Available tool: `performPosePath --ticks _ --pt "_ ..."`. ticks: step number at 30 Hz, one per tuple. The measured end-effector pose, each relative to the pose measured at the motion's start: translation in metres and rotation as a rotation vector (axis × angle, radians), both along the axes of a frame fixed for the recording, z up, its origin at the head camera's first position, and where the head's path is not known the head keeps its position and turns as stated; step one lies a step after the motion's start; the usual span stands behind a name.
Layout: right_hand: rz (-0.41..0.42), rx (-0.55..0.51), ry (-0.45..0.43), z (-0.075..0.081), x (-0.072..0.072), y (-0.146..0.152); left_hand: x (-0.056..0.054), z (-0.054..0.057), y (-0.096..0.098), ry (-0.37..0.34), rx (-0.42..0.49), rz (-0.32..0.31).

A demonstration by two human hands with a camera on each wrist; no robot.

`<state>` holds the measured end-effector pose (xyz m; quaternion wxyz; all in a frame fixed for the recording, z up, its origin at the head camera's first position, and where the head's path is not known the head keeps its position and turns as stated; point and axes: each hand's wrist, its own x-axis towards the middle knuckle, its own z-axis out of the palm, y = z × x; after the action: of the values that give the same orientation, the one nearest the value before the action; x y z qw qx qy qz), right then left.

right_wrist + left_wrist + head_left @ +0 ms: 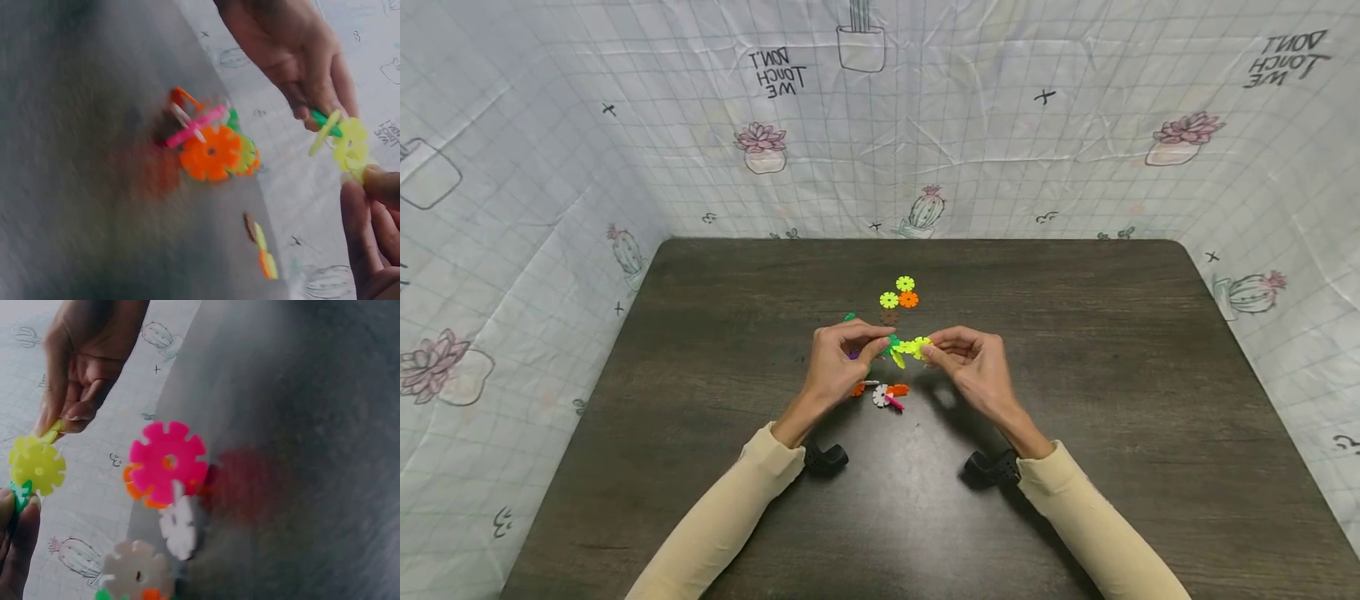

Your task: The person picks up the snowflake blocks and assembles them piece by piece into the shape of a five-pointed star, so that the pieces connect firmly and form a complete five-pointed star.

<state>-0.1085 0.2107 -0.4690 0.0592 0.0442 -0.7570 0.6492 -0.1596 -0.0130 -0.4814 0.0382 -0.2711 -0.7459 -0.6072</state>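
Note:
Between both hands, over the middle of the table, is a small chain of notched plastic building discs. My left hand [835, 364] pinches its green disc [891, 345] between thumb and fingertips. My right hand [979, 371] pinches a yellow disc [920, 347] at the other end. In the left wrist view another yellow disc [39, 469] faces the camera, linked between the two ends. Below the hands lies a cluster of joined discs, with a white disc [882, 396], a pink disc [167, 440] and an orange disc [211, 164]. My left hand partly hides that cluster.
Beyond the hands lie loose discs: a brown one [889, 318], an orange one [908, 299] and two yellow ones, the farther of these yellow discs [906, 284] at the back. The dark wooden table [1112, 350] meets a patterned cloth [985, 125] behind and at both sides.

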Motion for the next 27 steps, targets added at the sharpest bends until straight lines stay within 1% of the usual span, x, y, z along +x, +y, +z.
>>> performPosePath --ticks 5,9,12,15,22,25,27 --pt "0.002 0.065 0.033 0.006 -0.001 0.008 0.004 -0.002 0.005 -0.063 0.025 -0.034" --pt "0.016 0.061 0.048 0.007 -0.001 0.010 0.006 -0.001 0.009 -0.074 0.049 -0.049" --pt "0.030 0.068 0.044 0.008 -0.001 0.008 0.006 0.000 0.010 -0.075 0.026 -0.039" --pt "0.041 0.081 0.038 0.007 0.000 0.006 0.006 0.000 0.008 -0.077 -0.017 -0.032" --pt "0.067 0.076 0.023 0.006 0.000 0.004 0.002 0.001 0.001 -0.058 -0.060 -0.073" --pt "0.078 0.096 -0.008 0.004 0.000 0.002 -0.001 0.003 -0.004 -0.047 -0.072 -0.050" --pt "0.085 0.135 -0.033 0.000 0.000 0.000 -0.002 0.005 -0.007 -0.046 -0.075 -0.011"
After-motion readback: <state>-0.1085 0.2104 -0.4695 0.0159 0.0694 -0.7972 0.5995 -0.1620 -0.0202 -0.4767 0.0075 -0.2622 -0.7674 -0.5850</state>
